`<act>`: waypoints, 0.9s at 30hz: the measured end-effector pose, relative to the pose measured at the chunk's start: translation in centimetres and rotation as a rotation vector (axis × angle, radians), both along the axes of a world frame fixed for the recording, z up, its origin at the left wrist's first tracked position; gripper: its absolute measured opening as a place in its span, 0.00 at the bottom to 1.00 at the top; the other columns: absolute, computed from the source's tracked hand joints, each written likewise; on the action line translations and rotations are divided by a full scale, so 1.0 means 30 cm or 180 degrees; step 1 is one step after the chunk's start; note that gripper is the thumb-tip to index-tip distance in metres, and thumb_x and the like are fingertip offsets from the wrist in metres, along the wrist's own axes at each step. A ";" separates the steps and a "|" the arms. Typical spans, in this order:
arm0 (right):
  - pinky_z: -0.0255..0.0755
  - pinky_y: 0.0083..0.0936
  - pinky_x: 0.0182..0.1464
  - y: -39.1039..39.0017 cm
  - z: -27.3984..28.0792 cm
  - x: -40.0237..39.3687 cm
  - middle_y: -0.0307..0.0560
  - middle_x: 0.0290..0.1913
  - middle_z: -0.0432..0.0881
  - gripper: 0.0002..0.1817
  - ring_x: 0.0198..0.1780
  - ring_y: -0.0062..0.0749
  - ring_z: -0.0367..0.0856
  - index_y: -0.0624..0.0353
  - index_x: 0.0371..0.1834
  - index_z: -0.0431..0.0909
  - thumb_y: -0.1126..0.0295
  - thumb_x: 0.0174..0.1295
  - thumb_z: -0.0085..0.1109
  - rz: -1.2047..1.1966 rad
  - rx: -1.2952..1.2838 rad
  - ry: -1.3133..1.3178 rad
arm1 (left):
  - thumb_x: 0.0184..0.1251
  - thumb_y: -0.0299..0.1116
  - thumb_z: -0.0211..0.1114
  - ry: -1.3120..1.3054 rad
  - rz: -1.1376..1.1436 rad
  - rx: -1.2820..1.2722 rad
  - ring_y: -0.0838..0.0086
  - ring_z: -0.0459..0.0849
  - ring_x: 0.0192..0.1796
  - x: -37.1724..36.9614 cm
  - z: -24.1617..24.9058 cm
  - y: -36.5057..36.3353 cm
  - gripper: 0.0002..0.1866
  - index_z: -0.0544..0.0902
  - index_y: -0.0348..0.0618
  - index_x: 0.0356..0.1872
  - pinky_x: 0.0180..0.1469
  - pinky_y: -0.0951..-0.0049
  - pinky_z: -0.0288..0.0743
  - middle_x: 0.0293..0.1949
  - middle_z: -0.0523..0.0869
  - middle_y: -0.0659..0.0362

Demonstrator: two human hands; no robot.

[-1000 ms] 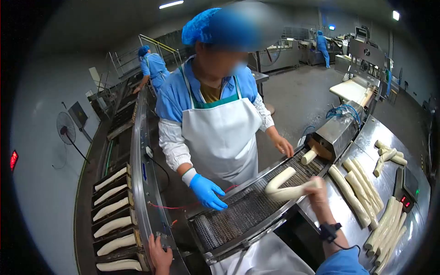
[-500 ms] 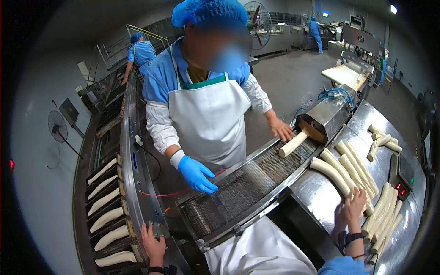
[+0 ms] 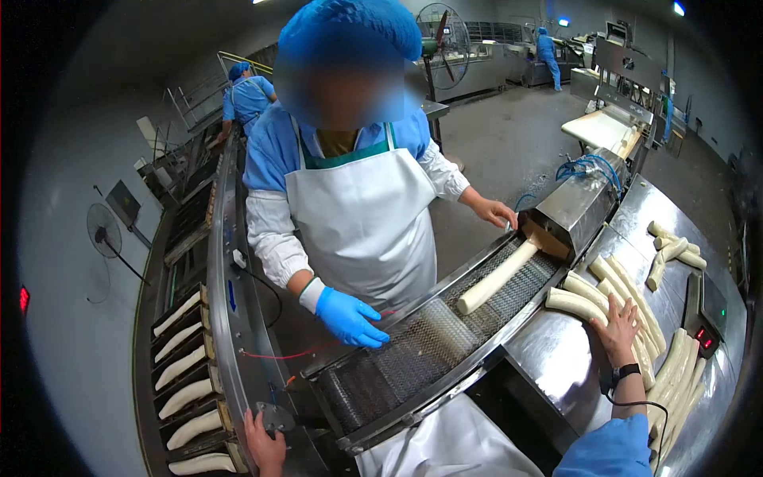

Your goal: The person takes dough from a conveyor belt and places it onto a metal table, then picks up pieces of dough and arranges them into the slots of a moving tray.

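My right hand (image 3: 617,332) lies with fingers spread on several long pale dough rolls (image 3: 578,304) on the steel table. Its fingertips touch the rolls near their lower ends; a dark band circles the wrist. At the lower left, my left hand (image 3: 266,447) rests at the metal rail of the tray conveyor, thumb and fingers apart, holding nothing. Beside it, dark trays (image 3: 208,401) each carry one dough roll. Between my hands runs a mesh conveyor (image 3: 413,350), where a single dough roll (image 3: 497,278) comes out of a metal housing.
Facing me across the mesh belt, a co-worker's blue-gloved hand (image 3: 348,316) hovers by the belt and their bare hand (image 3: 494,213) is near the housing (image 3: 579,191). More dough rolls (image 3: 679,381) lie beside a scale display (image 3: 703,318). Shorter pieces (image 3: 671,253) lie farther back.
The dough roll on the mesh belt has come farther out toward me. My right hand has moved up the rolls, its fingers now spread. The co-worker's bare hand has drawn back from the belt.
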State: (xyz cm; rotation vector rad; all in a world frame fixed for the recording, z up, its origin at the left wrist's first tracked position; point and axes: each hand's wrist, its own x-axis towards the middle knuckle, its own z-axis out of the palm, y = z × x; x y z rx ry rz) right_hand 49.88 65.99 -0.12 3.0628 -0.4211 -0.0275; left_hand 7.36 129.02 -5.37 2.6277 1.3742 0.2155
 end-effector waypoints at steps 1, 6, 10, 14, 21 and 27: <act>0.37 0.70 0.76 -0.007 -0.004 0.012 0.65 0.82 0.47 0.51 0.82 0.63 0.42 0.35 0.83 0.52 0.31 0.58 0.59 -0.0009 0.0038 -0.0073 | 0.57 0.24 0.69 0.0031 -0.0009 -0.0020 0.53 0.56 0.80 -0.004 -0.004 -0.002 0.32 0.73 0.39 0.66 0.79 0.55 0.57 0.77 0.61 0.49; 0.40 0.64 0.77 -0.046 -0.028 0.068 0.67 0.81 0.49 0.50 0.81 0.64 0.46 0.35 0.82 0.53 0.31 0.59 0.58 0.0014 0.0083 -0.0071 | 0.57 0.23 0.68 -0.0165 -0.0098 0.0109 0.52 0.56 0.80 -0.006 -0.003 0.000 0.32 0.73 0.38 0.66 0.79 0.54 0.58 0.77 0.60 0.48; 0.44 0.61 0.77 -0.231 -0.053 0.076 0.63 0.79 0.58 0.49 0.81 0.55 0.49 0.44 0.81 0.56 0.31 0.60 0.56 0.0164 0.0354 -0.0672 | 0.58 0.22 0.66 -0.0092 -0.0053 0.0156 0.51 0.56 0.80 0.005 -0.007 0.002 0.31 0.72 0.38 0.66 0.79 0.52 0.57 0.77 0.60 0.47; 0.54 0.57 0.74 -0.341 -0.067 0.005 0.63 0.74 0.65 0.54 0.77 0.55 0.57 0.61 0.78 0.58 0.30 0.59 0.56 -0.0918 -0.0057 -0.0850 | 0.59 0.21 0.64 0.0029 0.0065 0.0182 0.51 0.56 0.79 0.020 -0.004 -0.007 0.30 0.72 0.37 0.66 0.79 0.51 0.57 0.77 0.59 0.47; 0.62 0.58 0.65 -0.305 0.033 0.006 0.66 0.59 0.75 0.46 0.64 0.59 0.71 0.62 0.63 0.72 0.30 0.58 0.57 -0.0496 0.0057 -0.0613 | 0.58 0.20 0.62 -0.0002 -0.0098 0.0263 0.49 0.55 0.79 0.020 -0.011 0.004 0.30 0.71 0.35 0.66 0.79 0.48 0.56 0.77 0.59 0.46; 0.57 0.59 0.68 -0.274 -0.026 -0.092 0.66 0.64 0.71 0.39 0.67 0.59 0.66 0.53 0.72 0.66 0.40 0.64 0.55 -0.0067 0.0399 -0.0678 | 0.62 0.33 0.68 -0.0006 -0.0644 0.0528 0.43 0.71 0.69 0.044 0.161 -0.099 0.29 0.77 0.34 0.64 0.72 0.51 0.63 0.67 0.73 0.38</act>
